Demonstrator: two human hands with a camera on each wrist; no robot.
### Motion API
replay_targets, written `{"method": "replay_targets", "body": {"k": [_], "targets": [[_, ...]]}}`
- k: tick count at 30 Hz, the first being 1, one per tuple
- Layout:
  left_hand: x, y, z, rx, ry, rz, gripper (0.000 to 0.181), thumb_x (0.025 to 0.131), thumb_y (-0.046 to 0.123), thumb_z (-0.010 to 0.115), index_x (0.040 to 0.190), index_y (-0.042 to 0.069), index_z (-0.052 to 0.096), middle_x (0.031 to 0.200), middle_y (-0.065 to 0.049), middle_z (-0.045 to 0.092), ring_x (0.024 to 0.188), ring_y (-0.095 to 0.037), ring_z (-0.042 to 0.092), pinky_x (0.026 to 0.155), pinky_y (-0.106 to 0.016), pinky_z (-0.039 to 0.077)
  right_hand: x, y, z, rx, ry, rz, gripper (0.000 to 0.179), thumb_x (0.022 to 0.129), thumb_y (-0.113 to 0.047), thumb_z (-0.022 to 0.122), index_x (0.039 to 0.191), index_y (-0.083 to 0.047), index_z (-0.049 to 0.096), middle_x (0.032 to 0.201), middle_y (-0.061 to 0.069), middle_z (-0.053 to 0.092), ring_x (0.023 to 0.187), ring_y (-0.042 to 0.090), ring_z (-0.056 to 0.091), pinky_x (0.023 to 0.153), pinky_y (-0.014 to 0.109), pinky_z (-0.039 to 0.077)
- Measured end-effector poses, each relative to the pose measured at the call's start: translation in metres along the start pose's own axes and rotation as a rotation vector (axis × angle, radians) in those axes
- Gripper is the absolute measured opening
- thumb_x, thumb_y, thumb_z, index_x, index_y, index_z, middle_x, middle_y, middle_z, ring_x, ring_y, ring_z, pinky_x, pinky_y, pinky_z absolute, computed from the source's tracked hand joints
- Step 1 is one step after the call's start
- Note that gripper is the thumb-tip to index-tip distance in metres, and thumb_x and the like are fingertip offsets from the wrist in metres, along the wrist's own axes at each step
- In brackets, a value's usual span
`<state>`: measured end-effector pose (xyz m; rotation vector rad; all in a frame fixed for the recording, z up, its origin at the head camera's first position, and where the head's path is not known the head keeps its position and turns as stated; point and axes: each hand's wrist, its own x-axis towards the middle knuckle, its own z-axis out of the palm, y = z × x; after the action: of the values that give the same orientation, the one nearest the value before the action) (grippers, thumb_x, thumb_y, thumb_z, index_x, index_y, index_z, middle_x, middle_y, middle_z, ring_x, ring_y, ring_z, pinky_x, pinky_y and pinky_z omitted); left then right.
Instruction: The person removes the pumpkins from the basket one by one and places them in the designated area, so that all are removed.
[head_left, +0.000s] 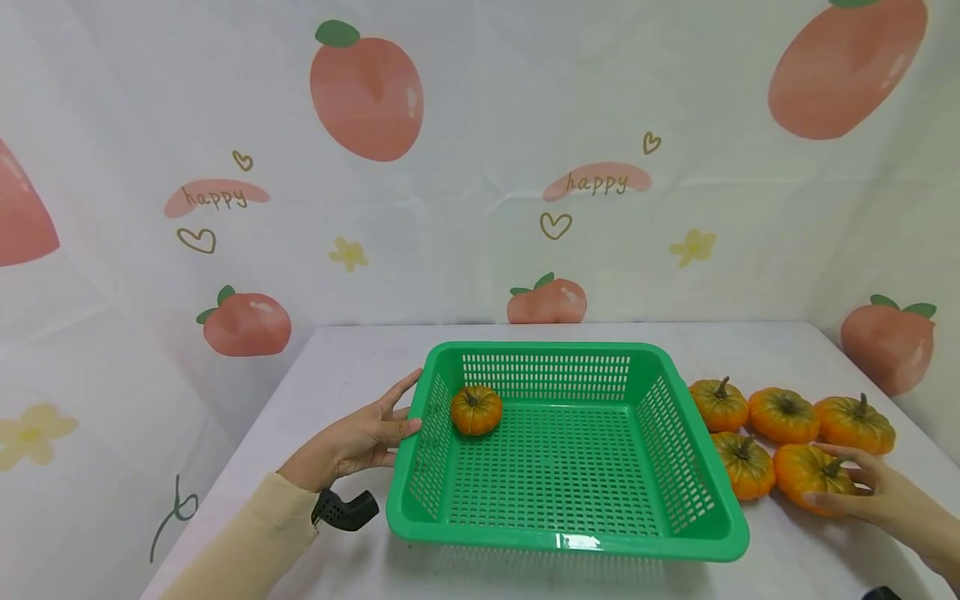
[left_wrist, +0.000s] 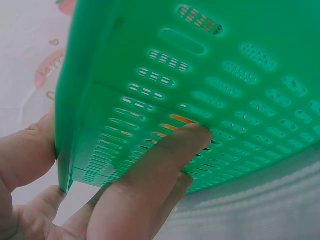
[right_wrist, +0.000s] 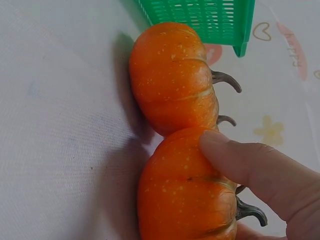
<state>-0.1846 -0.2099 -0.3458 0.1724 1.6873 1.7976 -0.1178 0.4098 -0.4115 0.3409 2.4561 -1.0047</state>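
A green plastic basket (head_left: 566,546) with slotted walls stands in the middle of the table, and one small orange pumpkin (head_left: 476,410) sits at its left inside. My left hand (head_left: 360,437) holds the basket's left side, thumb at the rim and fingertips against the slotted outer wall (left_wrist: 210,90). On the right, my right hand (head_left: 862,487) grips an orange pumpkin (head_left: 802,475) with a dark curved stem, thumb on its near side and fingers round the far side. In the right wrist view, this pumpkin (right_wrist: 185,195) sits against a neighbouring pumpkin (right_wrist: 170,80).
Several more pumpkins cluster right of the basket: one at the back left (head_left: 718,404), one in the back middle (head_left: 783,415), one at the back right (head_left: 855,423), and one beside the basket wall (head_left: 744,467). A fruit-printed white cloth (head_left: 450,233) hangs behind the white table (head_left: 360,358).
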Motion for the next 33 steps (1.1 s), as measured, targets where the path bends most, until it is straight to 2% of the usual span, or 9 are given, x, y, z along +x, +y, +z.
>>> {"method": "replay_targets", "body": {"k": [9,17,33], "targets": [[0.0004,0.0002,0.0002,0.000,-0.004,0.002,0.089,0.096,0.013,0.060,0.154,0.041,-0.002,0.156,-0.022,0.026,0.105,-0.026,0.067,0.087,-0.049,0.056,-0.0024,-0.0027,0.0001,0.021,0.002,0.006,0.114,0.086,-0.060,0.063,0.141,0.015,-0.003,0.132,0.049,-0.002,0.117,0.064,0.010,0.096,0.079,0.022],[0.0002,-0.0002,0.0006,-0.003,0.007,0.000,0.089,0.096,0.012,0.060,0.155,0.041,-0.001,0.155,-0.022,0.026,0.104,-0.027,0.067,0.087,-0.050,0.055,-0.0019,-0.0028,0.0006,0.039,-0.004,0.010,0.110,0.089,-0.056,0.062,0.142,0.015,-0.004,0.133,0.049,-0.004,0.119,0.065,0.006,0.096,0.079,0.019],[0.0002,-0.0003,-0.0004,-0.001,0.001,0.002,0.090,0.096,0.013,0.060,0.155,0.040,-0.002,0.154,-0.022,0.029,0.104,-0.027,0.068,0.086,-0.048,0.056,-0.0045,-0.0066,0.0014,0.043,-0.008,0.013,0.110,0.089,-0.055,0.061,0.141,0.015,-0.005,0.132,0.049,-0.005,0.118,0.065,0.006,0.096,0.079,0.019]]}}
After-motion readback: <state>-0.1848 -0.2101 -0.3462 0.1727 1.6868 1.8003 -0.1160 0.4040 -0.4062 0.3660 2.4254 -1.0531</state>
